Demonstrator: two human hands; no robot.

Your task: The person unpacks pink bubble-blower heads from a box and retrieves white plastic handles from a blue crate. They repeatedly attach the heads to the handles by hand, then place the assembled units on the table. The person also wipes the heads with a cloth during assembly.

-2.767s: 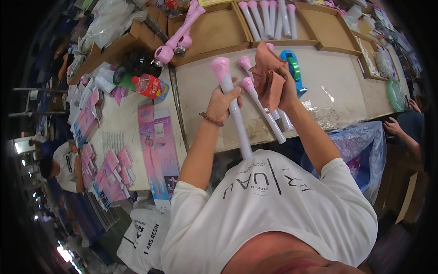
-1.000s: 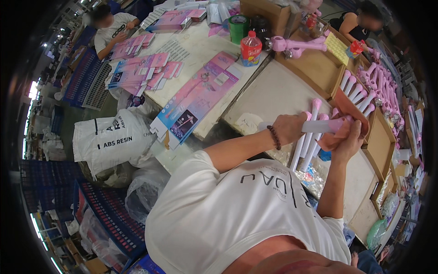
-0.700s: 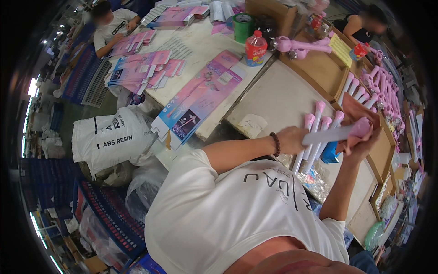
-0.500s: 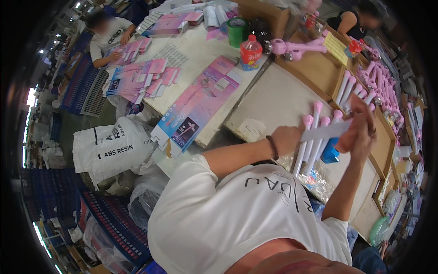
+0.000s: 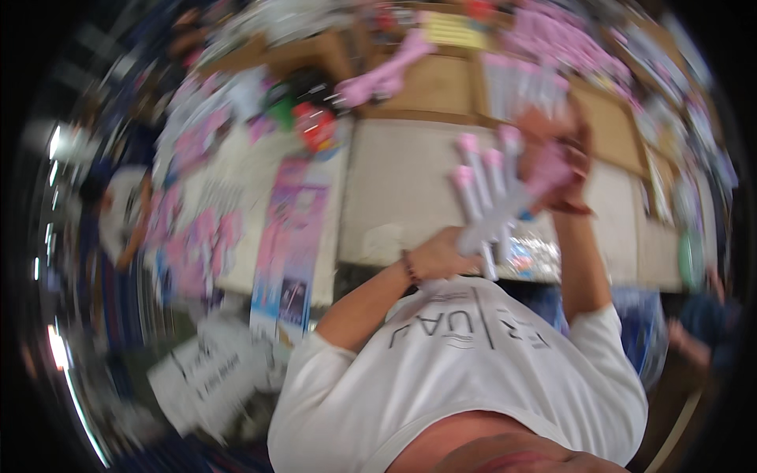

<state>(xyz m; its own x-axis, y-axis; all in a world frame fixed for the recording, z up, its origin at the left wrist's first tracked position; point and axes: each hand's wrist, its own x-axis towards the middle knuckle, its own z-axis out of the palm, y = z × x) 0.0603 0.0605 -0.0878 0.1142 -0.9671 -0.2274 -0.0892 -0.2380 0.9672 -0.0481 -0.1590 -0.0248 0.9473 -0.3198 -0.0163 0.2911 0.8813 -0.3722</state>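
Note:
My left hand (image 5: 443,254) is closed around the lower end of a white stick (image 5: 490,224) that slants up to the right. At its upper end is a blurred pink piece (image 5: 550,175), within the grasp of my right hand (image 5: 579,150). That hand is smeared by motion, and its separate fingers are hard to make out. Beside and partly behind the held stick, several white sticks with pink tips (image 5: 470,189) lie on the table. A clear plastic wrapper (image 5: 530,256) lies near the table's front edge, below my right hand.
Cardboard trays (image 5: 441,91) line the back, one with a pink toy part (image 5: 390,75). More white sticks (image 5: 516,83) lie behind my hands. A red-capped bottle (image 5: 315,126) stands left, above a flat printed box (image 5: 292,229). Another person (image 5: 126,205) is at far left.
The view has swung round to the right and is blurred. A pink piece now shows at the upper end of the held stick, by my right hand. My left hand still holds the white stick.

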